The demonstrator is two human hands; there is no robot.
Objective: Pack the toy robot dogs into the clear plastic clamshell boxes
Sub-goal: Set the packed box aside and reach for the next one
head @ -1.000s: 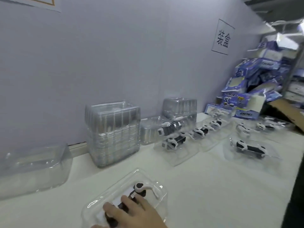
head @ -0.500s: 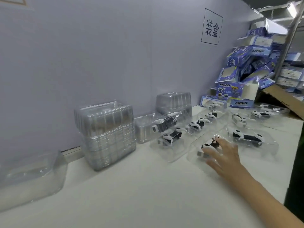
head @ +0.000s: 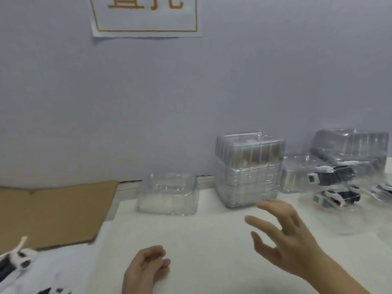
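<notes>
1. Your right hand (head: 284, 236) hangs over the table (head: 201, 236), fingers spread wide, holding nothing. Its fingertips are near the front of the tall stack (head: 248, 170) of empty clamshells; no clear contact.
2. Your left hand (head: 146, 270) is low at the bottom edge, fingers loosely curled, nothing in it. Cannot tell if it rests on the table.
3. One loose dog (head: 17, 257), white and black, lies at the bottom-left corner, partly cut off and blurred, well apart from both hands.
4. The single box (head: 167, 195), clear plastic, sits by the wall (head: 191, 92), left of the tall stack.
5. At the right, packed dogs (head: 333, 177), black and white, lie inside clear shells, one above another; blurred, details unreadable.
6. Behind them the second stack (head: 350, 145) stands against the wall. A small shell (head: 297, 175) sits between the two stacks.
7. The cardboard (head: 53, 211) lies flat at the left, its back edge at the wall.
8. A sign (head: 146, 15) with a gold frame is on the wall at the top, characters cut off.
</notes>
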